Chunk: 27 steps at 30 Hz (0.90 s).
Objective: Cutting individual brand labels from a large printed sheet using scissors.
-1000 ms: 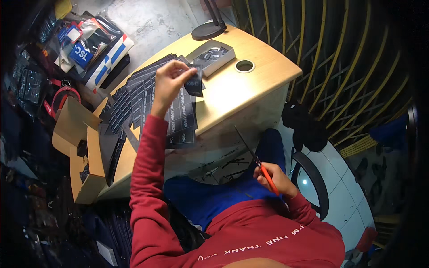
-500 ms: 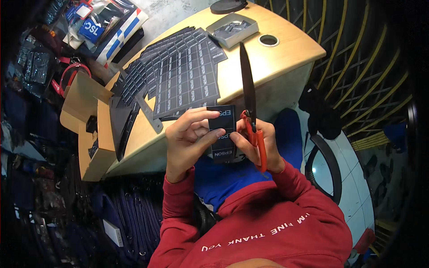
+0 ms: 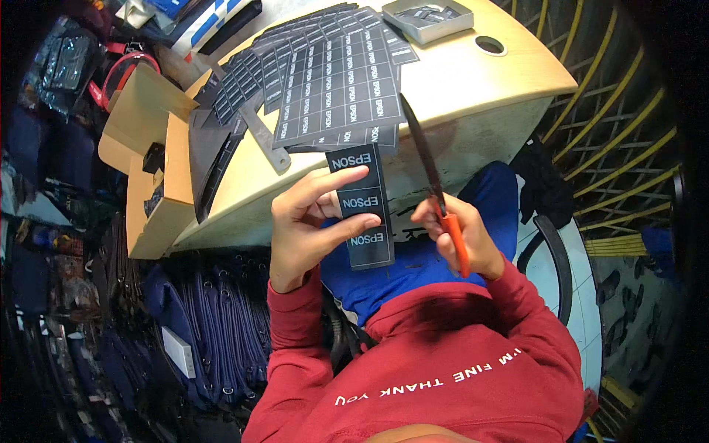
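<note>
Pinched between the thumb and fingers of my left hand (image 3: 306, 218) is a black printed label strip (image 3: 367, 255), held upright over my lap with three panels showing. My right hand (image 3: 467, 235), a little to the right of the strip, is closed round the orange handle of a pair of scissors (image 3: 423, 151). The long dark blades point up and away, and look closed together. Beyond my hands, overlapping black printed label sheets (image 3: 336, 100) spread over the wooden table (image 3: 473, 81). A grey metal ruler (image 3: 262, 136) lies beside them, near the table edge.
At the back stands a shallow open box (image 3: 443, 28) of small dark cut pieces, near a round hole (image 3: 491, 46) in the tabletop. An open cardboard box (image 3: 162, 188) adjoins the table's left side. Dark blue straps (image 3: 221, 332) are heaped below; a metal lattice (image 3: 613, 140) rises at right.
My right hand has drawn the scissors away from the strip to the right and lower. The strip shows more of its face in my left hand. The whole view has shifted slightly.
</note>
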Each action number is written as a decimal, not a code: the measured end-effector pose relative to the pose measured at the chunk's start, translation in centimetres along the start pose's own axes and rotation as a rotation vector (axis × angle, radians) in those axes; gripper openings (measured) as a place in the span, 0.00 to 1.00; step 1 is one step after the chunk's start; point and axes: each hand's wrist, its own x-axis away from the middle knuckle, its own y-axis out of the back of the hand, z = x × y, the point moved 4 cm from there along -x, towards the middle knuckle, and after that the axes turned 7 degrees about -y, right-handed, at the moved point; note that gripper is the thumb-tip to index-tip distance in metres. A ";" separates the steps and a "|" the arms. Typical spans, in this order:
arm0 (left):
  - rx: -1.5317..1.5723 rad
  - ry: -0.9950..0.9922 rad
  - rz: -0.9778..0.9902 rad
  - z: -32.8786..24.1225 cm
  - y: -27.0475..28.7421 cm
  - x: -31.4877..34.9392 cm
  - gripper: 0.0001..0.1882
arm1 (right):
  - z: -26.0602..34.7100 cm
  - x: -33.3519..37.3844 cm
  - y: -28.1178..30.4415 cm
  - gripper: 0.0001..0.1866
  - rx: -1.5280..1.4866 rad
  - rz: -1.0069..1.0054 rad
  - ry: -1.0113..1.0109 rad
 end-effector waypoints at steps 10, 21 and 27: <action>-0.070 0.038 0.143 -0.5 1.2 0.5 0.33 | 0.4 2.8 2.9 0.29 0.405 0.378 -0.216; 0.014 0.077 0.331 0.7 0.8 1.0 0.35 | 2.7 2.3 3.2 0.37 0.382 0.630 -0.369; 0.050 0.117 0.350 0.8 0.7 1.2 0.34 | 2.2 1.9 2.8 0.48 0.398 0.614 -0.435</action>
